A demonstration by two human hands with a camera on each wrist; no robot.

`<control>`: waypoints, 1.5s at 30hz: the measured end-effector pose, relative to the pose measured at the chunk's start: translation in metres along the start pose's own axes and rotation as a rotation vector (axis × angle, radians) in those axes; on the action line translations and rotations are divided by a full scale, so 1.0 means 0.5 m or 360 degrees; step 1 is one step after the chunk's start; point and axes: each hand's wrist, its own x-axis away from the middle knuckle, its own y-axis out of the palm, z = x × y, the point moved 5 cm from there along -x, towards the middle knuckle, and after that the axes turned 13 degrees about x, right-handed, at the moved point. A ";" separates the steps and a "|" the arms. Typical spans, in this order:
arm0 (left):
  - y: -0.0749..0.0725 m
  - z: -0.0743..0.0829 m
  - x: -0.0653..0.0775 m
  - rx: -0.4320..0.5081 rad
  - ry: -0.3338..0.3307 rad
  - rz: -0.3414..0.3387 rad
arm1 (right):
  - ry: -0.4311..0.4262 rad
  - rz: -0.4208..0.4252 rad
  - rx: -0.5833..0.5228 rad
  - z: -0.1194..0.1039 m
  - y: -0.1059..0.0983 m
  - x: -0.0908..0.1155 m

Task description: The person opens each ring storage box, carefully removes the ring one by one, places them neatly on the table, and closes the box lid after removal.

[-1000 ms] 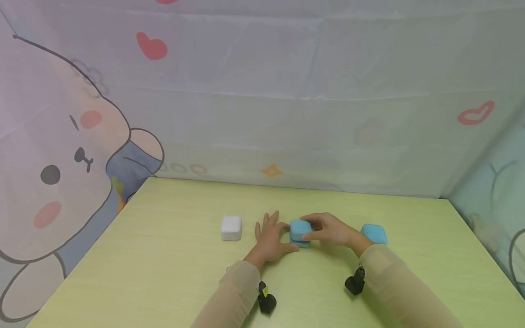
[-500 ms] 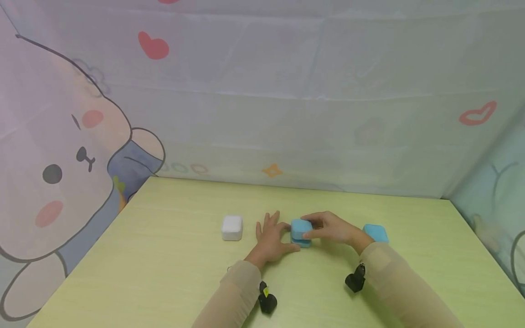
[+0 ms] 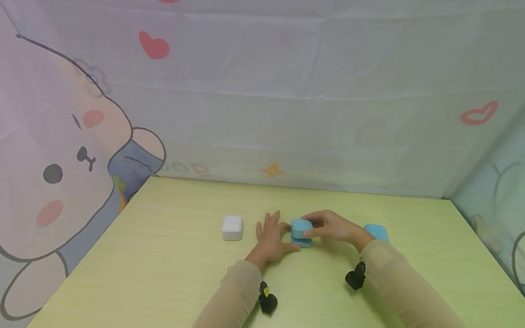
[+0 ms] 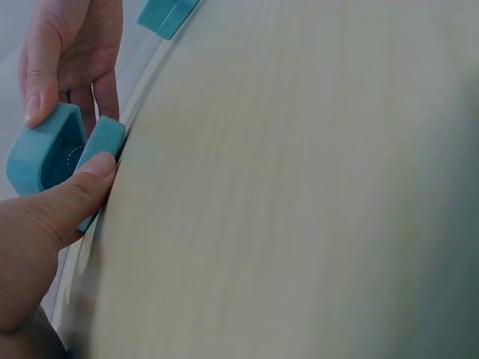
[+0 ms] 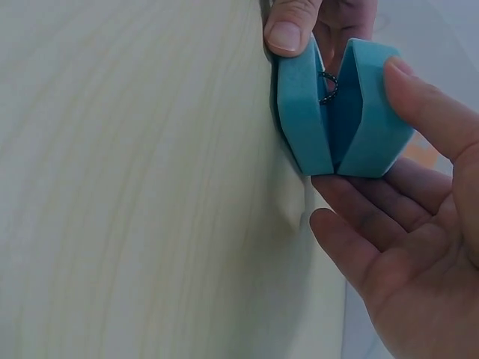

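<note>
A light-blue ring box (image 3: 301, 229) stands on the table, partly open, its lid (image 5: 378, 108) tilted up from the base (image 5: 303, 112). Inside the base, a dark beaded ring (image 5: 335, 87) shows through the gap. My left hand (image 3: 270, 241) holds the base between thumb and index finger, the other fingers spread out. With thumb and fingers, my right hand (image 3: 332, 227) pinches the lid from the right side. In the left wrist view, my left thumb (image 4: 93, 166) lies against the base.
A white box (image 3: 232, 228) sits left of my left hand. Another light-blue box (image 3: 376, 232) is behind my right forearm, partly hidden by it. The pale wood-grain table (image 3: 164, 273) ends at a printed cloth backdrop (image 3: 262, 114).
My right hand has tilted the lid up slightly, and the gap above the base has widened. The left hand stays at the base; the other boxes have not moved.
</note>
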 end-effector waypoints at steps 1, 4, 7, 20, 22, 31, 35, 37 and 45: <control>0.000 0.000 0.000 0.0001 0.0002 0.0001 | 0.0002 -0.0003 -0.0001 0.000 -0.001 0.000; 0.000 0.001 0.000 0.0006 0.0002 0.0001 | 0.0007 -0.0008 -0.0003 0.001 -0.001 0.000; 0.000 0.003 0.001 0.0010 0.0001 0.0003 | 0.0015 -0.0017 -0.0001 0.004 -0.001 -0.001; 0.001 0.004 0.002 0.0009 -0.0005 0.0003 | 0.0115 -0.0036 0.0008 0.005 -0.010 0.000; 0.000 0.005 0.003 0.0006 -0.0010 0.0001 | 0.0133 -0.0039 0.0005 0.005 -0.011 -0.001; -0.001 0.003 0.000 0.0005 0.0001 0.0015 | 0.0146 -0.0064 -0.0006 0.005 -0.013 -0.004; -0.002 0.004 0.000 0.0002 -0.0001 0.0019 | 0.0151 -0.0072 0.0009 0.007 -0.015 -0.005; -0.001 0.004 0.000 -0.0002 -0.0005 0.0018 | 0.0150 -0.0074 0.0014 0.008 -0.016 -0.006; 0.002 0.000 0.000 -0.0005 -0.0011 0.0011 | 0.0164 -0.0095 -0.0023 0.010 -0.015 -0.006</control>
